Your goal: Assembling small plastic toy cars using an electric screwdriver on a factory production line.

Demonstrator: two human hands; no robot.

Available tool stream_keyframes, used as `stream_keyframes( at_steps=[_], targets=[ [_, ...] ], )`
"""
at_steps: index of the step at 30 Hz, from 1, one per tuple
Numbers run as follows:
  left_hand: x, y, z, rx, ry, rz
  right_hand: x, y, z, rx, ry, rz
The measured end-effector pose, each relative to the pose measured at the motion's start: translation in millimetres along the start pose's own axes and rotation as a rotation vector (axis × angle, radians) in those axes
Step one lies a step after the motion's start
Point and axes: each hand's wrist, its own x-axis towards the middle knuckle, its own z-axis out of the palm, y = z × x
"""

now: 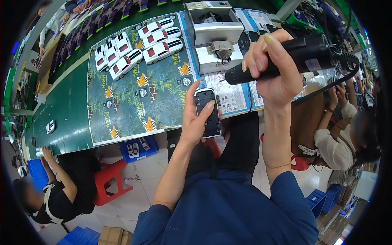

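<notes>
My left hand [192, 124] grips a toy car [212, 125] turned over, with its black underside facing up and a white edge at its far end. The thumb lies across the underside and the fingers wrap around the side. Raised to the right of it, my right hand [277, 69] is closed around a black electric screwdriver [312, 51]. The screwdriver's tip points left, above and to the right of the car and apart from it. Beyond my hands stands a silver metal machine [216, 32] with a small feeding part at its front.
Several white toy cars [163, 50] with black stripes stand on animal-printed sheets [134, 98] over the green bench [67, 110]. A cable hangs from the screwdriver. A blue tray [141, 157] with small cars sits below the bench, near a red stool [110, 183]. Co-workers sit on both sides.
</notes>
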Motion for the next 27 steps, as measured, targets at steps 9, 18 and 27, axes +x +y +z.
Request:
stream_keyframes(
  at_steps=[9, 18, 27],
  targets=[
    [-3, 0, 0, 0.032, -0.052, 0.008, -18, -21, -8, 0.119, -0.026, 0.000],
    [-4, 0, 6, -0.013, -0.019, 0.022, -23, -14, 6, 0.086, -0.003, -0.005],
    [-1, 9, 3, -0.113, -0.026, -0.109, -28, 16, 16, -0.025, -0.025, 0.016]
  ],
)
